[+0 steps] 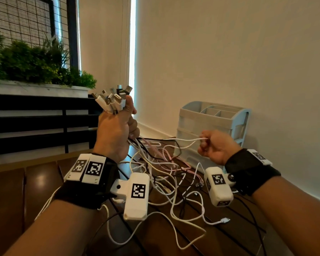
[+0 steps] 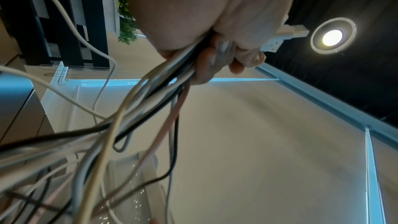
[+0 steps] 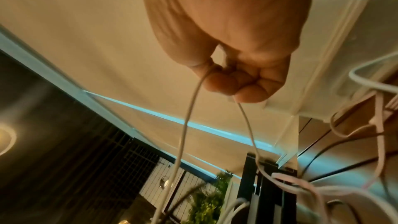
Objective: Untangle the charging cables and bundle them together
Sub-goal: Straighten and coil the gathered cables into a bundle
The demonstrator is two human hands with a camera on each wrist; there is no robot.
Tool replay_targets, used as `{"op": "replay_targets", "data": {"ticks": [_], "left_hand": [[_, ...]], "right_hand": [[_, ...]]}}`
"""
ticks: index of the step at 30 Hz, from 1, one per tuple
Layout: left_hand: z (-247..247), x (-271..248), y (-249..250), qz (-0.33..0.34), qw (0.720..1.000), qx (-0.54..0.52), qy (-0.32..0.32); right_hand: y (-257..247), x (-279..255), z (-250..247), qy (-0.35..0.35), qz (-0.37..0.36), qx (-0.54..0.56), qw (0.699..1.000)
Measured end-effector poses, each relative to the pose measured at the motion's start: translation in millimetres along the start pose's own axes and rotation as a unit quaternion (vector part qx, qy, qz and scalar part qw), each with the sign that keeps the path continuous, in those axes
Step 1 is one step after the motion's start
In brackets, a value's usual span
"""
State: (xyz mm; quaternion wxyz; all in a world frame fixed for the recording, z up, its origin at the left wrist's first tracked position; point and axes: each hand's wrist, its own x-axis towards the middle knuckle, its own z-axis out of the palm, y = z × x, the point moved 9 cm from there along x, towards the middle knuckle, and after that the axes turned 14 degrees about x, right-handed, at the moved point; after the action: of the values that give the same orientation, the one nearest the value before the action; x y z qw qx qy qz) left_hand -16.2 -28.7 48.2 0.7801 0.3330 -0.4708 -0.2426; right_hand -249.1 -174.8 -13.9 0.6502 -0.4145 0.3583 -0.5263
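The left hand [image 1: 116, 130] has its fingers clamped on the bunched cables [image 1: 155, 159], plugs [image 1: 112, 100] above them; right hand [image 1: 213, 148] fingers pinch 1 white cable [image 1: 189, 143].

Inside your left hand [image 1: 116, 130] the gathered cables [image 1: 151, 163] vanish behind curled fingers, so you cannot tell how they cross there. On the table [image 1: 35, 182] the tangle is too dense to trace any one lead. Your right hand [image 1: 213, 148] covers the bend of the white cable [image 1: 188, 142] it pinches. The left wrist view blurs the lower strands, and the organizer [image 1: 211, 122] is partly hidden behind your right hand.
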Motion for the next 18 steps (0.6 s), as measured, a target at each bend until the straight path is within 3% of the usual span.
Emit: {"op": "replay_targets", "data": {"ticks": [2,6,9,12,15,18], "left_hand": [[-7.6,2.3,3.3,0.000,1.000,-0.004,0.010],[-13.5,3.4,4.2,-0.005,1.000,-0.013,0.028],[-12.4,3.9,6.0,-0.001,1.000,-0.015,0.025],[-12.2,2.9,5.4,-0.008,0.999,-0.017,0.026],[-9.2,1.2,1.2,-0.010,1.000,-0.011,0.027],[5.4,-2.7,-1.3,0.002,1.000,-0.008,0.008]], "right_hand": [[-2.8,-1.4,-5.9,-0.011,-0.008,-0.057,0.998],[8.4,-7.9,4.2,-0.136,0.028,-0.131,0.982],[13.4,-8.2,0.7,-0.160,0.006,-0.296,0.942],[12.6,0.6,-16.8,-0.097,-0.039,-0.491,0.865],[15.8,1.8,-20.1,-0.067,-0.017,-0.629,0.774],[-5.1,-13.1,19.9,-0.067,-0.139,-0.736,0.659]]}}
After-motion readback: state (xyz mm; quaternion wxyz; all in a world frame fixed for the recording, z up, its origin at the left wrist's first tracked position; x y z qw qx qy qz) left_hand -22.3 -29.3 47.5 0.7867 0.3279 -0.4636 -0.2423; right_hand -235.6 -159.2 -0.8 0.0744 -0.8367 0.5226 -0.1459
